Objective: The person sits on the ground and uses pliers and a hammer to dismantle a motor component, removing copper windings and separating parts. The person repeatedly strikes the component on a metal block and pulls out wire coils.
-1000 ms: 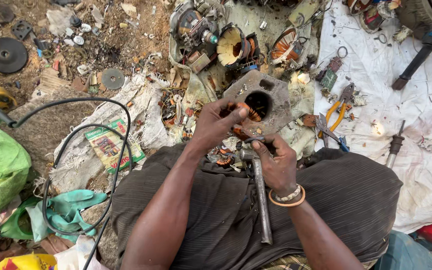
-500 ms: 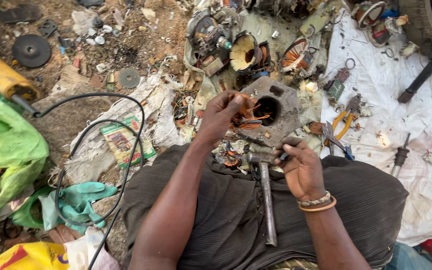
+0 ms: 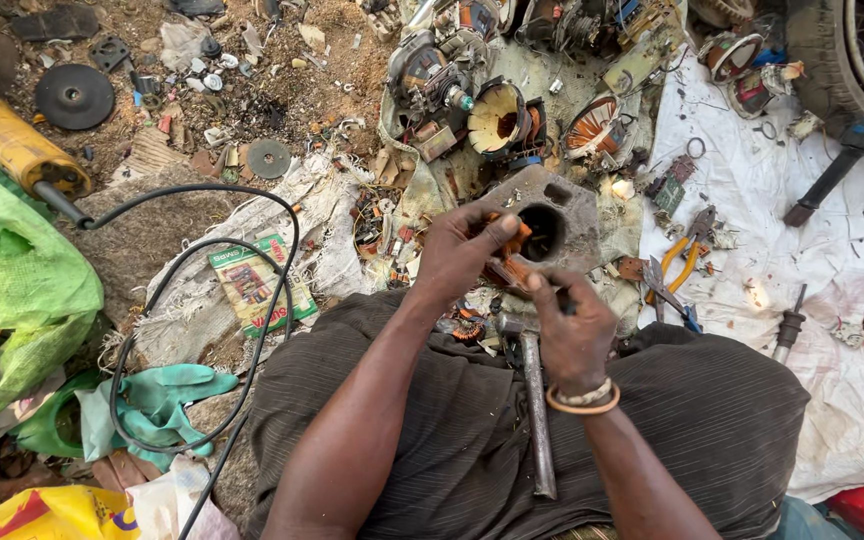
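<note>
Fingers (image 3: pixel 497 228) grip copper coil (image 3: pixel 508 262) — littered ground (image 3: pixel 152 235).

Bare forearms; bangles (image 3: pixel 582 399) circle the right wrist.

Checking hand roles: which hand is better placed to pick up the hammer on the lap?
Right, probably. The right hand sits just above the hammer head, pinching only a small piece. The left hand is farther up, gripping the copper winding at the grey block.

Even, soft daylight — faint shadows, no glare, sharp focus, wide-angle bending at edges.
</note>
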